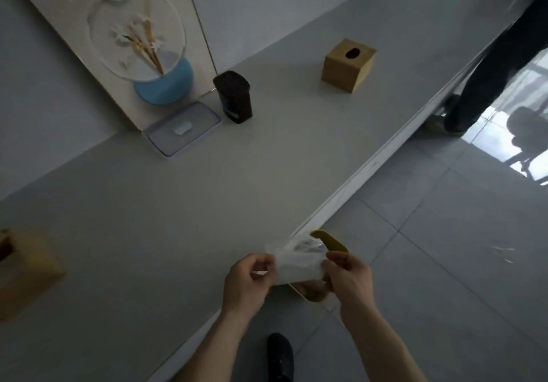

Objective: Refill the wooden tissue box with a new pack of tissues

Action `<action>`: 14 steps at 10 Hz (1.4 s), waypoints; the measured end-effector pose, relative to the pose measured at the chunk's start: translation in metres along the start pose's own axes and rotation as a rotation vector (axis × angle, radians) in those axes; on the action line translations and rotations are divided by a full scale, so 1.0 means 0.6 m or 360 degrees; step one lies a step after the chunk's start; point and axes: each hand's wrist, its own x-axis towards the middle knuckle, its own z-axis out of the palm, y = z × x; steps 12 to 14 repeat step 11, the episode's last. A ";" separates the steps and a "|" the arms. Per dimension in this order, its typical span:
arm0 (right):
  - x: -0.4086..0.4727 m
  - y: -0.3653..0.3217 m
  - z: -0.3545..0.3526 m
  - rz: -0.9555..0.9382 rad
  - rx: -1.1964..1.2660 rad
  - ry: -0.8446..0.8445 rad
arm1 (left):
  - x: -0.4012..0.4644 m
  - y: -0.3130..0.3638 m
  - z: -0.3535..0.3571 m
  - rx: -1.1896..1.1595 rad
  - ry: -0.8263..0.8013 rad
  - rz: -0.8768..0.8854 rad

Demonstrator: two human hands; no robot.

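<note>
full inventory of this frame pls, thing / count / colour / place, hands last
cube wooden tissue box with oval slot: 1, tan, far on the counter.
wooden box, blurred: 1, tan, counter's left edge, cut off by the frame.
dark lidded container: 1, brown-black, upright near the wall.
clear flat plastic lid: 1, greyish, lying left of the container.
framed picture of a blue vase: 1, cream, leaning on the wall.
white counter: 1.
clear-wrapped pack of tissues: 1, white, held at the counter's edge.
yellowish wooden piece: 1, behind the pack; what it is, unclear.
second person's dark legs: top right.
left hand, right hand: both pinching the pack.
</note>
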 end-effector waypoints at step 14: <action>0.301 0.210 -0.017 0.0673 0.0135 -0.0069 | 0.189 -0.165 0.228 0.0618 -0.0566 -0.0451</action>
